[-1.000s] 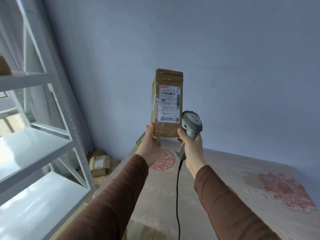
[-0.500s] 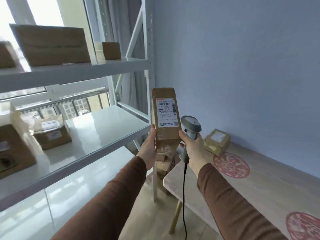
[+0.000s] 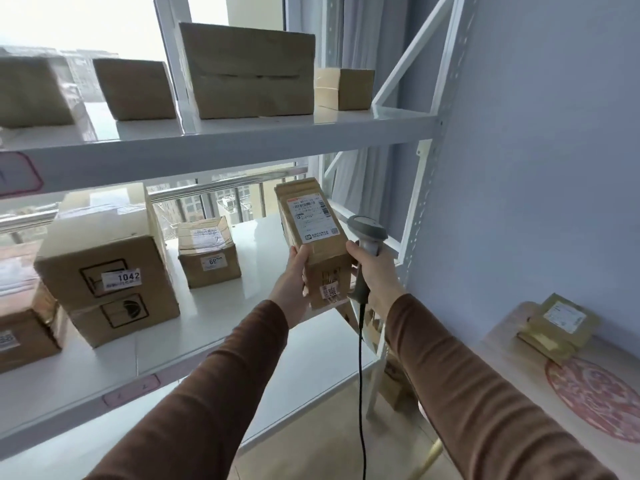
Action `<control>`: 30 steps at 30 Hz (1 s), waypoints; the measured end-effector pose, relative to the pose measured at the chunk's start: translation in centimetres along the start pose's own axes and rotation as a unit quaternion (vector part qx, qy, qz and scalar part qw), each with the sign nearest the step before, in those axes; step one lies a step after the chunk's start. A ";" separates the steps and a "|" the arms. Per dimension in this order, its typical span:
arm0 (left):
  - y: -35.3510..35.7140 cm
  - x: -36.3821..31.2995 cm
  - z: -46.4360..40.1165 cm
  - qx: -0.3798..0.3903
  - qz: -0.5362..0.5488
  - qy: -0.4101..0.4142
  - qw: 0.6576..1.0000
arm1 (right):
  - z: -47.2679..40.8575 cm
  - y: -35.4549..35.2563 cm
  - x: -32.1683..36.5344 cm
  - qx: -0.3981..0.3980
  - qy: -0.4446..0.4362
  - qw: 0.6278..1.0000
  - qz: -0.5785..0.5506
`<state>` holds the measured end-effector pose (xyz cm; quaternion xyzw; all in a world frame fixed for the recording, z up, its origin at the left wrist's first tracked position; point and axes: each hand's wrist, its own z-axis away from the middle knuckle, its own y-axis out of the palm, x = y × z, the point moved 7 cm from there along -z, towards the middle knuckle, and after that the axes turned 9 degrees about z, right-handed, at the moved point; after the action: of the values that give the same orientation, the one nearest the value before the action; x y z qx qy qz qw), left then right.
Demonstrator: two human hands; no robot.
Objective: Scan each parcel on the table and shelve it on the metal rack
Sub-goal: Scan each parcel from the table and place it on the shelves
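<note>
A tall brown cardboard parcel (image 3: 313,230) with a white shipping label hangs tilted over the right end of the white metal rack's middle shelf (image 3: 256,282). My left hand (image 3: 294,282) grips its lower left side. My right hand (image 3: 375,275) holds a grey corded barcode scanner (image 3: 367,233) against the parcel's right edge. On the table (image 3: 519,368) at the right lies a flat yellowish parcel (image 3: 557,327) on top of another.
The middle shelf holds a large box marked 1042 (image 3: 107,271), a small taped box (image 3: 207,251) and another box (image 3: 24,334) at the left edge. Several boxes (image 3: 249,71) sit on the upper shelf. The rack's right upright (image 3: 420,209) stands beside the blue wall.
My view has swung left from the wall and table to the rack. Both hands have carried the parcel and scanner over the middle shelf, and the parcel now tilts away from me.
</note>
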<state>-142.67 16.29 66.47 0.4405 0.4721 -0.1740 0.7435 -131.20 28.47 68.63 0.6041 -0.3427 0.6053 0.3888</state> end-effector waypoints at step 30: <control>-11.3 -9.1 -17.7 -0.219 -0.047 0.018 0.974 | -20.6 18.4 -4.7 0.104 0.045 0.994 -0.004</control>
<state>-164.50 23.15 65.80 0.2472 0.5321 -0.0935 0.8044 -157.23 37.96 64.27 0.6146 -0.2578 0.6627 0.3417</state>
